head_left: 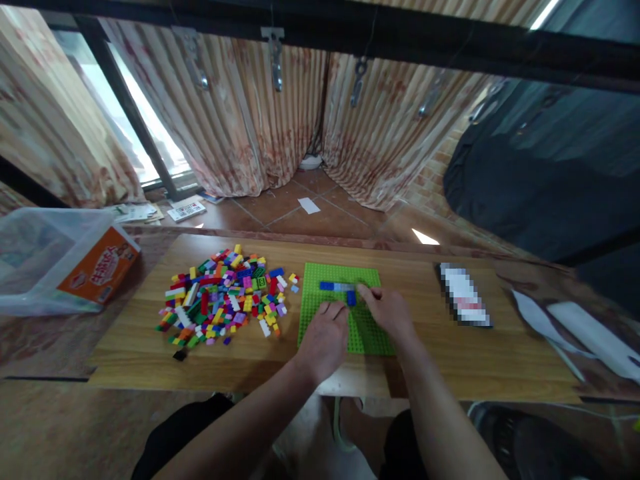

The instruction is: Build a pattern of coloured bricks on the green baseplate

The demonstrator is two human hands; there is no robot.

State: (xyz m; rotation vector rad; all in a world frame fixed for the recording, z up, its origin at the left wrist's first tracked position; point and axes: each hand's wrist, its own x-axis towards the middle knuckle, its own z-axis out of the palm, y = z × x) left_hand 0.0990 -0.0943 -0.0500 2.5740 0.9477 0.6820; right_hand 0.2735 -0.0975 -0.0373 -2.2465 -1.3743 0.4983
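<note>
The brick row (341, 287) lies on the green board (313, 313), long axis crosswise, leftward of the right hand's (389, 311) fingertips, which are nearer. The left hand's (326, 337) fingers are curled, the row just beyond. Blur leaves either hand's grip undetermined.

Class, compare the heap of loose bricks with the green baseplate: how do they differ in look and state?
Colour: the brick heap is many-coloured; the green baseplate is one colour.
Form: the brick heap is many scattered pieces; the green baseplate is one flat sheet.
Hands: the left hand and right hand are at the green baseplate, neither at the brick heap.
Shared: both lie on the wooden tabletop.
</note>
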